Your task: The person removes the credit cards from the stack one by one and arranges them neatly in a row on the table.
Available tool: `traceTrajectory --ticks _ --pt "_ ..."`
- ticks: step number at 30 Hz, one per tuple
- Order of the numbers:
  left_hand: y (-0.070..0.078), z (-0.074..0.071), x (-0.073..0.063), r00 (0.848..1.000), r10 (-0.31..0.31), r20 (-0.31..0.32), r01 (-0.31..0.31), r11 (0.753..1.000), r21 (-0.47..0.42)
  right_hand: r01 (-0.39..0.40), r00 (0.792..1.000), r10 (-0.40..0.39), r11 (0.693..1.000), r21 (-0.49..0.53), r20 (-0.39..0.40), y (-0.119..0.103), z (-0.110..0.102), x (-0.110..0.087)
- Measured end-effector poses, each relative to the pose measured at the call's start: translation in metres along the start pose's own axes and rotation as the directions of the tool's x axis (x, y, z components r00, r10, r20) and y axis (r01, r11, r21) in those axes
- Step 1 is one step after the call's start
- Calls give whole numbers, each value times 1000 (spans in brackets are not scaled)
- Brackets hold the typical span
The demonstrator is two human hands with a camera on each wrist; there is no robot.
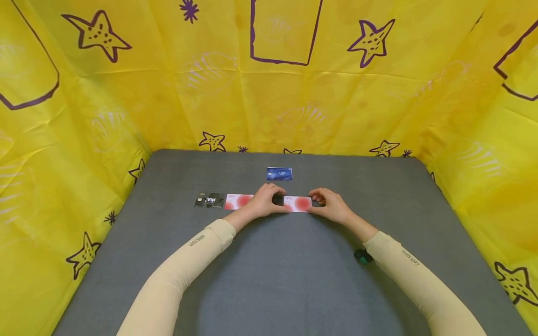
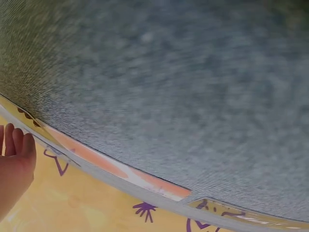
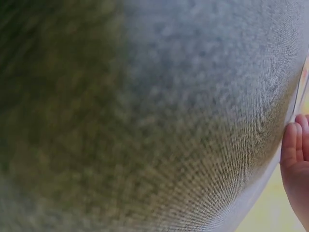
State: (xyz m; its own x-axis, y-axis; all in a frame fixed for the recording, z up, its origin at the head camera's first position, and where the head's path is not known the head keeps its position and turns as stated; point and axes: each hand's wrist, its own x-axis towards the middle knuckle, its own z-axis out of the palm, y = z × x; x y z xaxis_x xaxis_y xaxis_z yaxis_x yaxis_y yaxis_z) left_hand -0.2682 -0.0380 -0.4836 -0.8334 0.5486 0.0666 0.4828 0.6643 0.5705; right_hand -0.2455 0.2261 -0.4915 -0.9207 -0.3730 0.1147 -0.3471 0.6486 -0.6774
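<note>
Both hands work at a pink-and-white card (image 1: 298, 204) with a red circle, in the middle of the table. My left hand (image 1: 265, 200) curves in from the left, its thumb over the card's lower left corner and its index finger near the upper left one. From the right, my right hand (image 1: 334, 205) holds the card's right edge between thumb and bent fingers. A matching pink card (image 1: 236, 201) lies left of the left hand, its right end hidden by that hand. Beside it is a black Vip card (image 1: 209, 200).
Farther back lies a blue VIP card (image 1: 279, 174). The dark grey table (image 1: 302, 280) is walled in at the back and sides by a yellow curtain (image 1: 235, 107). A small black and green object (image 1: 363, 256) shows beside the right sleeve (image 1: 403, 261).
</note>
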Motion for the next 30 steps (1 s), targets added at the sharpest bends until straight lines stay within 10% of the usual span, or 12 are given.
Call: traceTrajectory --ticks 15,30 --pt "-8 -10 -9 998 -16 -66 1 973 -230 8 1000 -4 990 141 -31 -9 6 11" --pt "-17 -21 -7 987 -121 -110 89 963 -255 -41 998 47 986 159 -35 -13 12 37"
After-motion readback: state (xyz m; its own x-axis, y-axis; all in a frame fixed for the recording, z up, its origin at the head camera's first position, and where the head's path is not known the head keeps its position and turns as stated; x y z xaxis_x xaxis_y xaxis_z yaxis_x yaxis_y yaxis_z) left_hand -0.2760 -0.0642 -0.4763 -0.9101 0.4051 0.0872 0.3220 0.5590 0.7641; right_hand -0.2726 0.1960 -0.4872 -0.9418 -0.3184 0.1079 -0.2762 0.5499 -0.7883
